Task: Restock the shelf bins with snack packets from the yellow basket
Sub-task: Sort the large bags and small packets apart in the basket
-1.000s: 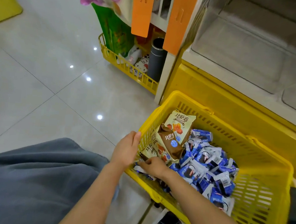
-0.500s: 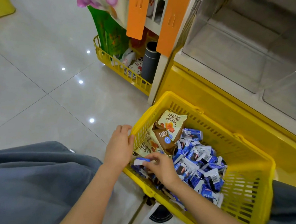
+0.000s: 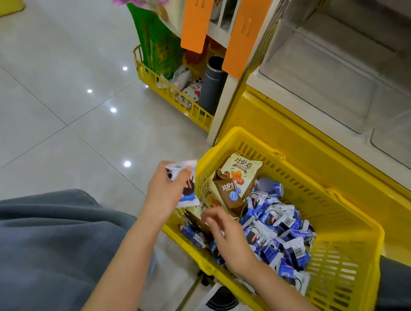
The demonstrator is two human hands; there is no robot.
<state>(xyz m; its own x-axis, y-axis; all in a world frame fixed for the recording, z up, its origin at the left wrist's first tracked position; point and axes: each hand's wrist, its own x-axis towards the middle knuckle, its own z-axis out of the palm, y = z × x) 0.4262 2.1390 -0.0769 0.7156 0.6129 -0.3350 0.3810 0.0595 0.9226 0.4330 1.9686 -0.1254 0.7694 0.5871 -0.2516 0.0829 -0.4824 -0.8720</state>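
Note:
The yellow basket [image 3: 354, 227] stands low at the right, filled with several blue-and-white snack packets [image 3: 274, 229] and a few beige and brown packets [image 3: 240, 174]. My left hand [image 3: 166, 191] is lifted at the basket's left rim and grips a blue-and-white packet [image 3: 188, 192]. My right hand [image 3: 228, 233] hovers over the packets in the basket's near corner, fingers loosely bent and blurred, nothing seen in it. Clear shelf bins [image 3: 325, 73] sit above and behind the basket, looking bare.
A yellow shelf base [image 3: 285, 136] runs behind the basket. Further back, a small yellow rack [image 3: 169, 93] holds a green bag, soft toys and a dark flask [image 3: 212, 83]. Two orange tags [image 3: 196, 17] hang above it. Grey tiled floor spreads left; my grey-clad knee fills the lower left.
My left hand left the basket rim and rose holding a blue-and-white packet. My right hand lifted slightly from the near corner of the pile.

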